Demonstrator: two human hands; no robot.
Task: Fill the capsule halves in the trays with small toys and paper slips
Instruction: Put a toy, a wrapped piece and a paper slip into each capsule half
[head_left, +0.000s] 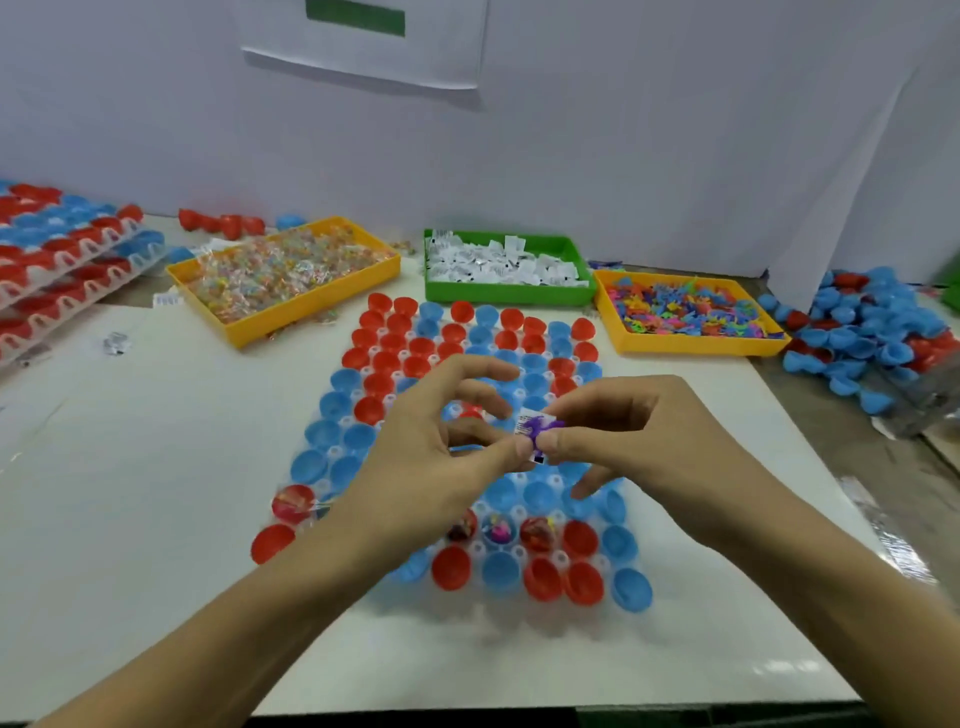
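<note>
Head view, one camera
Worn on the head, it looks forward and down, close over the near surface (156, 467), wall far.

Both hands above clear tray (332, 501) of red and blue capsule halves (452, 567). Left hand (431, 457) and right hand (618, 436) together pinch purple toy (537, 427) against paper slip (525, 422). Behind: green bin (506, 297) of slips, two yellow bins (311, 306) of toys.

Red and blue capsule halves (457, 353), purple toy (537, 428) on white slip (527, 422), green tray (506, 296), yellow trays (291, 317)
</note>
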